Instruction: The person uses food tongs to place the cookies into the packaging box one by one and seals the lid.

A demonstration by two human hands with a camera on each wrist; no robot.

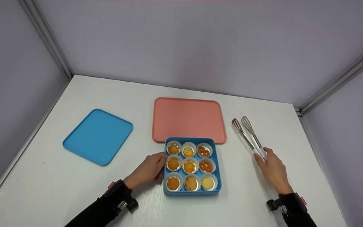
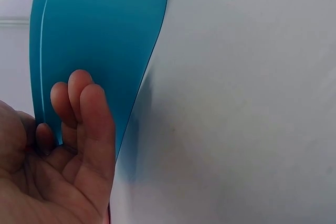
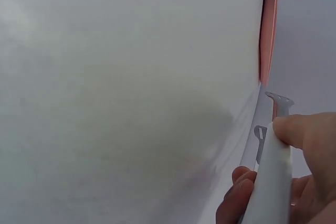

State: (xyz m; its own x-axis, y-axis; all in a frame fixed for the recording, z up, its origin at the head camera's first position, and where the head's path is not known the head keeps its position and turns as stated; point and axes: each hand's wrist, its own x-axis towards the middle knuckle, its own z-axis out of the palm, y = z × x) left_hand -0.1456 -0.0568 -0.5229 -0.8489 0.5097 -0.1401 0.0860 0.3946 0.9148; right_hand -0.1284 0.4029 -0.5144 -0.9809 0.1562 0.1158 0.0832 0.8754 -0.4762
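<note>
At its left wall, a blue square box (image 1: 192, 193) is gripped by my left hand (image 1: 150, 167), with the thumb side at the rim. In the left wrist view the fingers (image 2: 94, 114) lie bent against the box's smooth side (image 2: 100, 30). Several small pastries (image 1: 189, 166) in white paper cups sit in rows inside the box. My right hand (image 1: 274, 170) holds a pair of metal tongs (image 1: 253, 138) by the white handle (image 3: 270, 177), thumb on one side and fingers on the other. The slotted heads of the tongs stand apart, pointing away from me.
Behind the box lies a pink tray (image 1: 187, 118), its near edge overlapped by the box in the head view. A flat blue tray (image 1: 98, 137) lies at an angle on the left of the white table (image 1: 58, 192). Grey panels (image 1: 181, 47) enclose the back and sides.
</note>
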